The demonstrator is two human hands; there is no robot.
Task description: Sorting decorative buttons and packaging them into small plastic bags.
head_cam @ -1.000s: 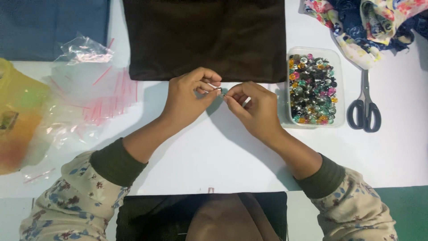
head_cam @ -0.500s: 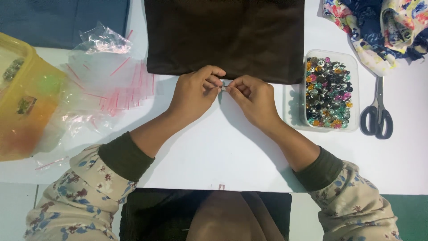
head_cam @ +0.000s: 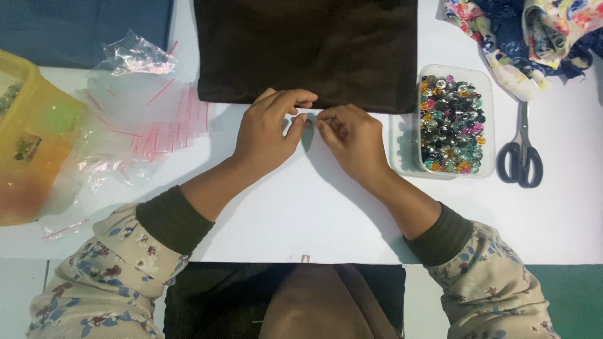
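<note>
My left hand [head_cam: 269,130] and my right hand [head_cam: 352,139] meet at the middle of the white table [head_cam: 301,213], fingertips pinched together on a small metal snap button [head_cam: 309,118]. The button is mostly hidden by my fingers. Both hands lie just below the near edge of a dark brown cloth [head_cam: 308,50]. A clear plastic box of several coloured snap buttons [head_cam: 453,122] stands just right of my right hand.
Black-handled scissors [head_cam: 520,150] lie right of the box. Floral fabric [head_cam: 534,37] is bunched at the top right. Small clear zip bags with red strips [head_cam: 151,107] are spread at the left, beside a yellow container [head_cam: 31,132]. Blue cloth [head_cam: 81,25] lies top left.
The view has shifted, so everything sits further right and lower in the frame. My hands stay pinched together on the small button, now close against the brown cloth's edge.
</note>
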